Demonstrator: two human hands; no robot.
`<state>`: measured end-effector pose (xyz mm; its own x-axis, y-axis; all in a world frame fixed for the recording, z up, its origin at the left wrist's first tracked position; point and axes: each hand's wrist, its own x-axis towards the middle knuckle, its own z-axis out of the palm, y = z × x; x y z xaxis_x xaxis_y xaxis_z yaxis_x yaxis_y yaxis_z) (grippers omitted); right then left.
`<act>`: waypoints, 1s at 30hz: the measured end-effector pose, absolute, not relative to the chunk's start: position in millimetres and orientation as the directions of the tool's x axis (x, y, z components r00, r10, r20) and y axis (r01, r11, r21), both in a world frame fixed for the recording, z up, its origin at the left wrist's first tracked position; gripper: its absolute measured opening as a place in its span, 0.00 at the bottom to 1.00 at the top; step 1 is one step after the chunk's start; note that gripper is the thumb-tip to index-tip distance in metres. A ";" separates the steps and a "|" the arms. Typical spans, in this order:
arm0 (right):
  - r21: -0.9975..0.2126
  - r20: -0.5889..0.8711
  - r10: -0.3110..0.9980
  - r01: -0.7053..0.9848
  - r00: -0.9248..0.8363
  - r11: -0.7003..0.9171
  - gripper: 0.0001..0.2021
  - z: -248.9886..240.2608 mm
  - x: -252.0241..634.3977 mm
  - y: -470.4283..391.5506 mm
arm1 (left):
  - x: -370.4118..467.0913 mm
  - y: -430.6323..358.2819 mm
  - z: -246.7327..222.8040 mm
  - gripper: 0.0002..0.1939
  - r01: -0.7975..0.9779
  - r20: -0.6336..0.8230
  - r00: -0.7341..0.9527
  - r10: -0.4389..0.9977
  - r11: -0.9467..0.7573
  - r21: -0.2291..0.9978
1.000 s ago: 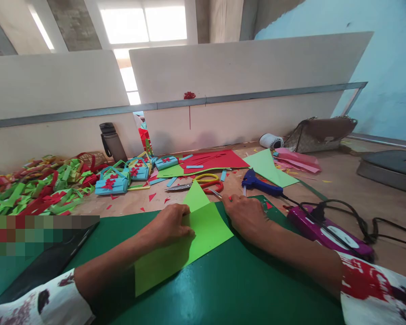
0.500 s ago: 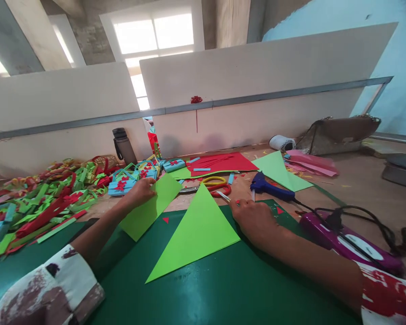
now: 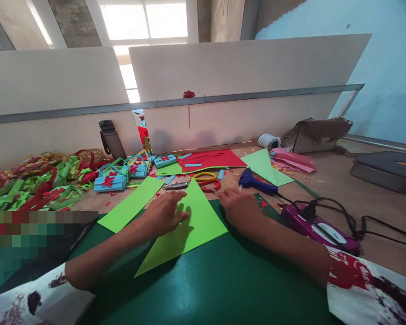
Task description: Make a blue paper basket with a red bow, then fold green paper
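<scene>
Half a second ago the left hand (image 3: 164, 212) was holding up a light green paper rectangle (image 3: 130, 205) off to the side. Now that paper lies flat, part on the shiny dark green mat (image 3: 203, 289) and part on the brown table (image 3: 334, 180). The left hand has let go and come back over the light green paper triangle (image 3: 203, 221). Its finger and thumb are spread apart, and I can't tell if they touch the paper. The triangle sits on the mat between both hands, with its sharp tip pointing away, and a hand's dark shadow falls on it.

The right hand (image 3: 242, 208) has stayed just beside the triangle. Its fingers are curled together around a thin pale thing (image 3: 213, 190); I can't tell what it is.

Past the tip are metal scissors (image 3: 208, 181) with round yellow and red handles. A smooth blue plastic glue gun (image 3: 257, 183) lies near the right hand. On the left are small, boxy blue paper bags (image 3: 110, 181) with red flowers, next to a messy, curly heap of paper strips (image 3: 37, 187).
</scene>
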<state>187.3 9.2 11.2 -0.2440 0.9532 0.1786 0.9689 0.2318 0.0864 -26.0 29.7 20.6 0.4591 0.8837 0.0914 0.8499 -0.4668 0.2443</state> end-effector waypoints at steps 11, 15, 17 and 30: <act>-0.527 0.158 0.935 0.774 -0.318 0.352 0.19 7.3 188.8 10.9 | -0.3 -10.3 -8.6 0.32 0.761 0.120 0.577 0.808 -0.585 0.280; -0.689 0.167 0.938 0.644 -0.305 0.332 0.20 3.6 189.5 14.3 | -0.3 -14.4 -10.2 0.27 0.750 0.150 0.577 0.803 -0.594 0.291; -0.732 0.196 0.947 0.604 -0.256 0.315 0.20 2.3 189.8 18.5 | -0.7 -17.4 -10.4 0.24 0.743 0.160 0.581 0.798 -0.600 0.297; -0.807 0.253 0.945 0.494 -0.205 0.323 0.16 3.7 183.6 25.4 | -2.4 -19.9 8.0 0.18 0.596 0.352 0.374 0.858 -0.513 0.618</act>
<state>183.6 25.4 3.7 -0.2054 0.9455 0.2528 0.4943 0.3232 -0.8070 -2.4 -19.9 8.0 0.3741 0.8580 0.3519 0.5960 -0.5132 0.6176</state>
